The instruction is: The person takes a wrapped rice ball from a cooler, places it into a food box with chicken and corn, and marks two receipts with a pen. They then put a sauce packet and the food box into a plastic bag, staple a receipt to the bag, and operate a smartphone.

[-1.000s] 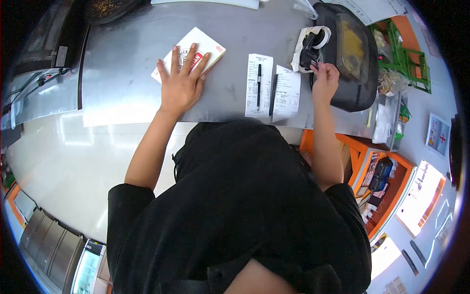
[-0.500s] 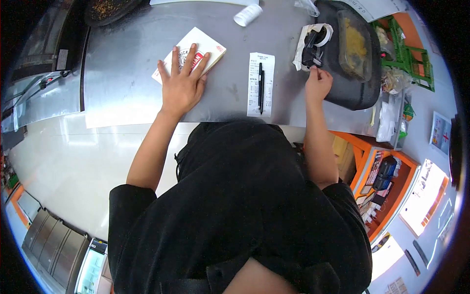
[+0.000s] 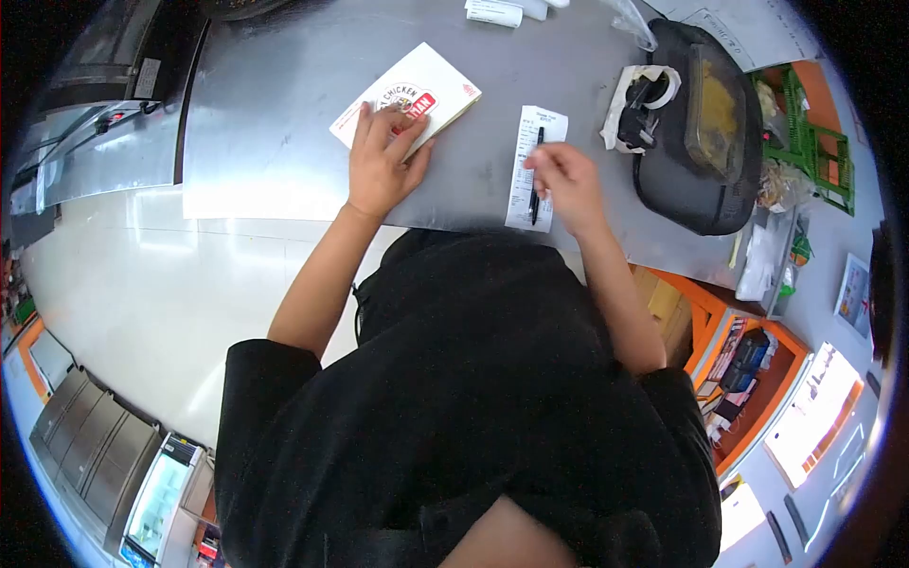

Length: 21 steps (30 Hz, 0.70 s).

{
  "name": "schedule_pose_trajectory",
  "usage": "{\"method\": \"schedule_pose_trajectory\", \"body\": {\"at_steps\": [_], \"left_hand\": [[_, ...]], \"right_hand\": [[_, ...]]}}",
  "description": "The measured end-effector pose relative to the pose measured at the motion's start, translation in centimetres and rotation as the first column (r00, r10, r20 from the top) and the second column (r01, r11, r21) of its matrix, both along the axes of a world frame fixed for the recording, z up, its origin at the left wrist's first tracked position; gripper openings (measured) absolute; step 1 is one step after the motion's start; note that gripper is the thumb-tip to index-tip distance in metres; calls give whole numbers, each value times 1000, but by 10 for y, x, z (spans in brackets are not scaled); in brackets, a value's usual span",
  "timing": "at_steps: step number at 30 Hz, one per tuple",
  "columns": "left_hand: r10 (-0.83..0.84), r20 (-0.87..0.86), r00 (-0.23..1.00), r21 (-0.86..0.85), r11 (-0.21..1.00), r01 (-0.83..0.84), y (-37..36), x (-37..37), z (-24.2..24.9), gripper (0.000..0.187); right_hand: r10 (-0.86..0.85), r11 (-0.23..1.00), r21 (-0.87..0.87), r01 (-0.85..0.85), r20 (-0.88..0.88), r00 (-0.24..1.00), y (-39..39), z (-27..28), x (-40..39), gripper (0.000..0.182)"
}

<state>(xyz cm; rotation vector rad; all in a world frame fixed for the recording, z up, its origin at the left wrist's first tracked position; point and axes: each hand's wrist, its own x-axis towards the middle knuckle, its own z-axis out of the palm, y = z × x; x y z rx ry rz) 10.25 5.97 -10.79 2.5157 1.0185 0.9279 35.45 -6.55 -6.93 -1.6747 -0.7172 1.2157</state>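
Note:
My left hand rests on a white food box with a round chicken logo and red lettering. Its fingers are spread and slightly bent on the lid. My right hand is over the right side of a printed receipt, with thumb and fingers drawn together in a pinch. Whatever may be between those fingertips is too small to make out. A black pen lies lengthwise on the receipt, partly covered by the right fingers. To the right of that hand stands a tape roll in a dark dispenser with a pale wrapping.
A black padded case carries a clear lidded container of yellow food at the right. White paper rolls lie at the table's far edge. Green baskets stand far right. The steel table ends near my waist.
My right hand has left the tape dispenser and moved left over the receipt. My left hand stays on the box, its fingers more bent. The whole view has shifted.

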Motion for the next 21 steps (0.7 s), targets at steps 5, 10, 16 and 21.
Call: {"method": "schedule_pose_trajectory", "body": {"at_steps": [5, 10, 16, 21], "left_hand": [[66, 193, 979, -12, 998, -65, -1, 5, -3, 44], [39, 253, 967, -7, 999, -39, -4, 8, -7, 47], [-6, 234, 972, 5, 1000, 5, 7, 12, -4, 34], [-48, 125, 991, 36, 998, 44, 6, 25, -3, 35]], "right_hand": [[434, 883, 57, -465, 273, 858, 69, 0, -48, 16], [395, 908, 26, -418, 277, 876, 88, -13, -68, 11], [231, 963, 66, -263, 310, 922, 94, -22, -66, 22], [222, 950, 140, -279, 325, 919, 80, -50, -51, 23]]}}
